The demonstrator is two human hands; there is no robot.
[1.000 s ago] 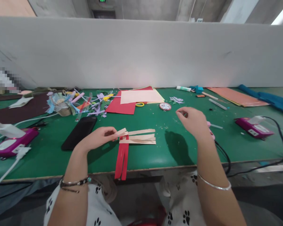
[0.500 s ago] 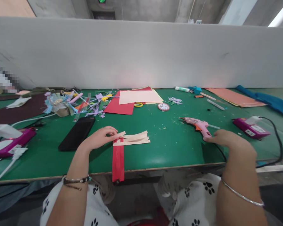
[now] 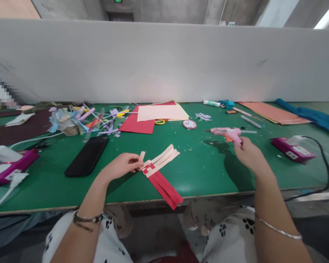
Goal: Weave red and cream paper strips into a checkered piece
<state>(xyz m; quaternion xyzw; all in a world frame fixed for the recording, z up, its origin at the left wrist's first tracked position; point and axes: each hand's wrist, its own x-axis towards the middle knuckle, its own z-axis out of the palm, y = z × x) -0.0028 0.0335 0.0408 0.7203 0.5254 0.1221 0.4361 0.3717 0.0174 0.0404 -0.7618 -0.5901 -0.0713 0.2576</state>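
Note:
My left hand [image 3: 122,165] pinches the corner of a woven piece of paper strips [image 3: 158,166], made of beige strips crossing red ones. The red strips [image 3: 166,188] run diagonally toward the table's front edge. My right hand [image 3: 248,153] grips the handle of a pink hot glue gun [image 3: 226,133] and holds it just above the green table [image 3: 192,168], its nozzle pointing left. A black cord trails from it to the right.
A black phone [image 3: 87,156] lies left of my left hand. Red and beige paper sheets [image 3: 150,117] and a heap of paper scraps [image 3: 79,120] lie farther back. Purple devices [image 3: 293,150] sit at the right and at the left, with cables. Behind stands a white partition [image 3: 164,62].
My right hand dropped to the glue gun, took hold of it and lifted it. My left hand turned the woven strips, so the red strips now point to the lower right.

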